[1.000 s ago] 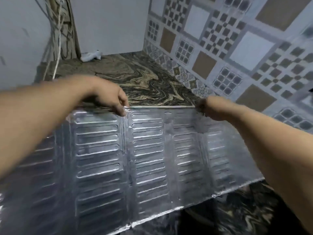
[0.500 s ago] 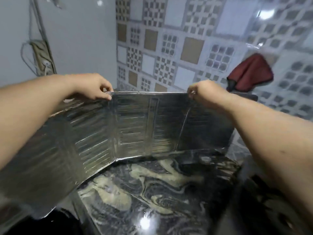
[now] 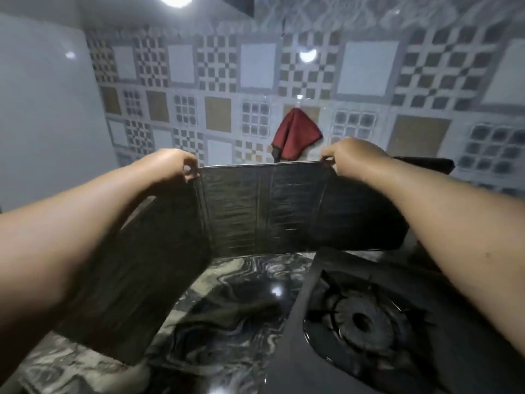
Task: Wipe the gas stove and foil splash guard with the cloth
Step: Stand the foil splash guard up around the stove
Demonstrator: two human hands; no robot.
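The foil splash guard stands upright on the marbled counter, folded into panels that wrap around to the left. My left hand pinches its top edge at the left fold. My right hand pinches the top edge at the right fold. The black gas stove with its burner and pan support sits at the lower right, in front of the guard's right panel. A red cloth hangs on the tiled wall behind the guard, between my hands.
The marbled counter runs under the guard and left of the stove. A patterned tiled wall rises behind, and a plain white wall closes the left side. A dark object shows behind my right wrist.
The guard has gone from lying tilted toward me to standing upright near the tiled wall. The view swung right and up, so the stove and red cloth now show.
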